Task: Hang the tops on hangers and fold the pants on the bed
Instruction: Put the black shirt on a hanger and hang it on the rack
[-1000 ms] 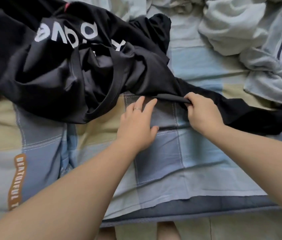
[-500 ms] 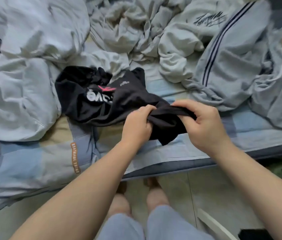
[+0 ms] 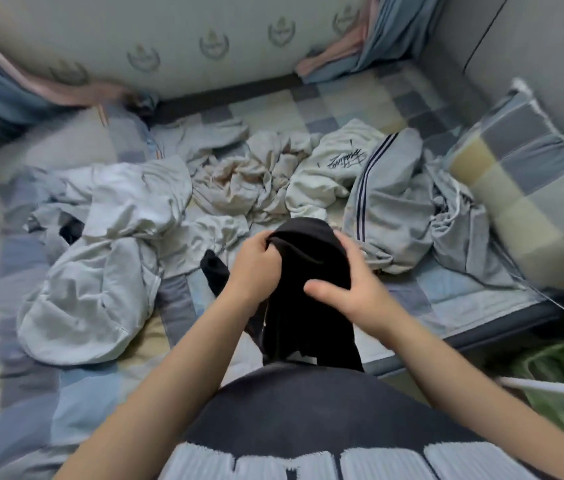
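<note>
- Black top [image 3: 308,258] is now off the bed [image 3: 353,102]. Half a second ago most of it lay spread on the sheet with only one end bunched in the hands.
- It now hangs bunched in front of the person's torso, lower end dangling past the bed edge. One black flap [image 3: 214,271] sticks out to the left of the left wrist; can't tell if it touches the sheet.
- Left hand [image 3: 252,265]: fingers clenched on the top's upper edge, same pinch as before but higher up.
- Right hand [image 3: 353,292]: grasping the top too, thumb across the front and fingers wrapped behind the fabric.
- View has pulled back: wall, curtains and a checked pillow [image 3: 523,188] at the right now show.
- The bed holds the rest of the pile, which looks unmoved:
- white top [image 3: 100,271] crumpled at the left, near the edge
- beige cloth [image 3: 249,181] in the middle
- cream top [image 3: 336,168] with a script print just right of it
- grey pants [image 3: 388,202] with dark stripes, touching the cream top, beside the pillow
- Green bag [image 3: 557,386] on the floor to the right of the bed, blurred; contents can't be made out.
</note>
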`<action>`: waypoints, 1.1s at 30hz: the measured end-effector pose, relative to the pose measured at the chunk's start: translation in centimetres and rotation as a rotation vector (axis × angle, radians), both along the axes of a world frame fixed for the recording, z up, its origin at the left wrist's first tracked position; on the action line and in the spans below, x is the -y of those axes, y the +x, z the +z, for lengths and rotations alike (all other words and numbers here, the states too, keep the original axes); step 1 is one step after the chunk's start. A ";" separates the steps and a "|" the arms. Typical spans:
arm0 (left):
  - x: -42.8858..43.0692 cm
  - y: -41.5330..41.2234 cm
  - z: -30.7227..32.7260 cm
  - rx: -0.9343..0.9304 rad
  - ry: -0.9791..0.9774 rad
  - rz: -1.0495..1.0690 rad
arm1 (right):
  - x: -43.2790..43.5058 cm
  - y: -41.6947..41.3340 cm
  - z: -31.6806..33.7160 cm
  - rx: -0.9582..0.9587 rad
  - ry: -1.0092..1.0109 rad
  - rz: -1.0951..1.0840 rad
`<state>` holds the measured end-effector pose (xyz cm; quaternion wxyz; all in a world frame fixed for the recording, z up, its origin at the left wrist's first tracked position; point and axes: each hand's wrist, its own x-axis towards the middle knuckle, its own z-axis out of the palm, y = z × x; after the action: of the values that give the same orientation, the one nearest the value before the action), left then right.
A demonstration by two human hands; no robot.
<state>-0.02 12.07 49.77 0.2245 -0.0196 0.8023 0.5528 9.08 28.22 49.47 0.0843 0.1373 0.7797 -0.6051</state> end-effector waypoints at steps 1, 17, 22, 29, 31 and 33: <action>-0.3 0.0 0.7 0.041 0.034 0.005 | 0.4 0.6 -0.4 0.009 0.118 0.000; -0.1 -2.5 7.0 -0.048 0.323 0.232 | -0.6 -3.7 1.1 -0.060 -0.042 -0.289; 0.3 1.8 4.6 -0.266 0.122 -0.167 | -0.6 -6.9 5.8 -0.064 -0.324 -0.494; -1.0 1.9 -0.2 -0.215 -0.189 -0.298 | -1.5 -9.1 10.1 0.118 -0.693 -0.464; -0.9 1.5 -0.9 -0.218 -0.181 -0.279 | -2.0 -9.4 10.3 0.132 -0.723 -0.474; -0.8 1.4 -1.2 -0.232 -0.120 -0.223 | -2.9 -9.3 9.9 0.090 -0.750 -0.485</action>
<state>1.37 12.83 48.58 0.1887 0.1202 0.8516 0.4740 -0.20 31.14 59.39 0.0178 0.3025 0.4471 -0.8416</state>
